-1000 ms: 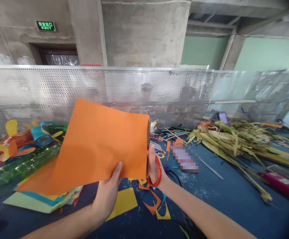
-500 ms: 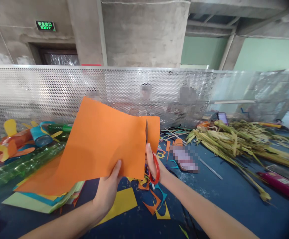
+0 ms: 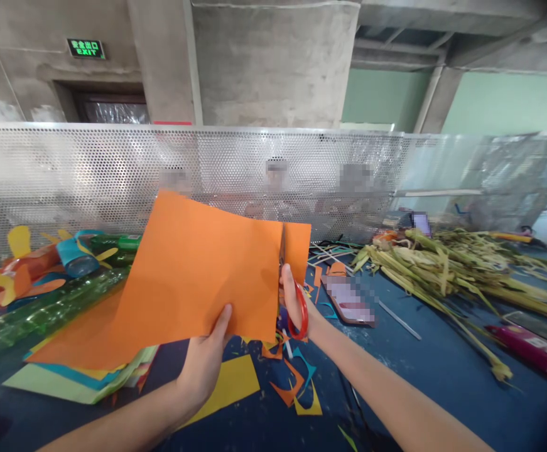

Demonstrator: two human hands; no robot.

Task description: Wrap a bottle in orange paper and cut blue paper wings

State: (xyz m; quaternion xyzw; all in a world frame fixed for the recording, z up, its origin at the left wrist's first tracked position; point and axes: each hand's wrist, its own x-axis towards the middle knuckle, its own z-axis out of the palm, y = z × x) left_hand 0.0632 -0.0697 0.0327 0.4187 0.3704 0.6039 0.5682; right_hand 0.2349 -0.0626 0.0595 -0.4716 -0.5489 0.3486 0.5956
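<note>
An orange sheet (image 3: 198, 270) is being held above the worktop (image 3: 395, 370), its lower edge being pinched by the left hand (image 3: 202, 361). Red-handled scissors (image 3: 304, 314) are being gripped in the right hand's (image 3: 292, 301) fingers. Light, bendy, easily creased handling is being expected; pinching near the blades is being favoured.

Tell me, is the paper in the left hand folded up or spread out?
Spread out: the paper shows one broad orange face, with the left hand gripping its bottom edge.
</note>
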